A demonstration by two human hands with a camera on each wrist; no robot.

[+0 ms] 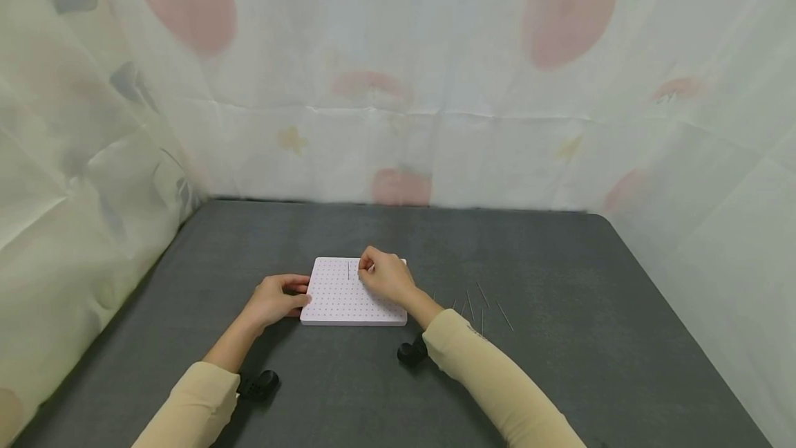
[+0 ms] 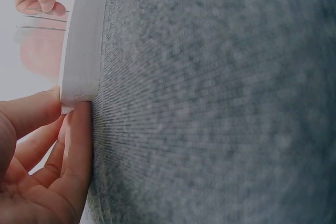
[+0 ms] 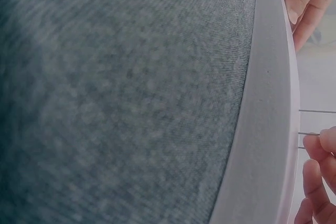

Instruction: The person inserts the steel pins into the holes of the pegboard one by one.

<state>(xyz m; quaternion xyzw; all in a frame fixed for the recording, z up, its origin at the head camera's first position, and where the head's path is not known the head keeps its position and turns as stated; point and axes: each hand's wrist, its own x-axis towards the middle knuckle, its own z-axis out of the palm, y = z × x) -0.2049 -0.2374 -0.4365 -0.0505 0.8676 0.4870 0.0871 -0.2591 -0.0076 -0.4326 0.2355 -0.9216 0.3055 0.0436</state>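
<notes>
A white square pegboard (image 1: 348,299) with rows of small holes lies flat on the dark table. My left hand (image 1: 276,299) holds it by its left edge, the thumb (image 2: 32,111) at the corner and the fingers along the side. Over the back part of the board, my right hand (image 1: 387,276) pinches a thin metal pin (image 3: 310,134) between thumb and index finger. Its lower end meets the board's surface. Another metal pin (image 1: 348,270) stands upright in the board to the left of that hand. A third pin (image 3: 301,148) shows beside the fingertips in the right wrist view.
Several loose metal pins (image 1: 505,316) lie scattered on the dark grey table (image 1: 560,337), right of the board and partly behind the right forearm. A printed curtain (image 1: 472,157) hangs along the table's back and sides. Black wrist cameras (image 1: 267,380) sit under both wrists.
</notes>
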